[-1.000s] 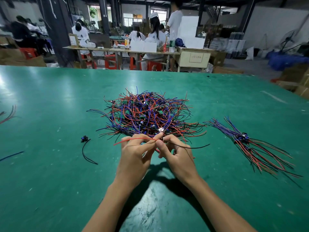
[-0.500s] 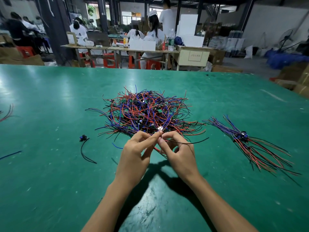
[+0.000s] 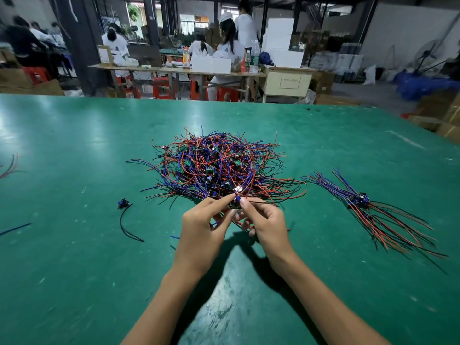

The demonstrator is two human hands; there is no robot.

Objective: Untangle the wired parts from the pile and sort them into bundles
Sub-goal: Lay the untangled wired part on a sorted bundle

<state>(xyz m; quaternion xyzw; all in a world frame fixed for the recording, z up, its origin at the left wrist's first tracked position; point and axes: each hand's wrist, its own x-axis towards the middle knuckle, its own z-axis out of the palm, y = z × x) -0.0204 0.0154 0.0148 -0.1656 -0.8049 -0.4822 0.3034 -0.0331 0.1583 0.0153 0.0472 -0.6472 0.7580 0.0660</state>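
A tangled pile of wired parts [image 3: 219,165], red, blue and black leads with small green boards, lies on the green table [image 3: 74,270] ahead of me. At its near edge my left hand [image 3: 202,225] and my right hand [image 3: 266,222] meet fingertip to fingertip, both pinching one small wired part [image 3: 237,199] whose black lead runs off to the right. A sorted bundle [image 3: 368,210] of parts with red, black and blue leads lies to the right, apart from the pile.
One loose part with a black lead [image 3: 124,215] lies left of my hands. Stray wires [image 3: 10,168] sit at the table's far left edge, a blue one [image 3: 15,229] below them. Several people work at benches [image 3: 174,70] beyond the table.
The long red lead that stuck out left of my hands a second ago is drawn in. My hands have lifted slightly toward the pile, still pinching the same part.
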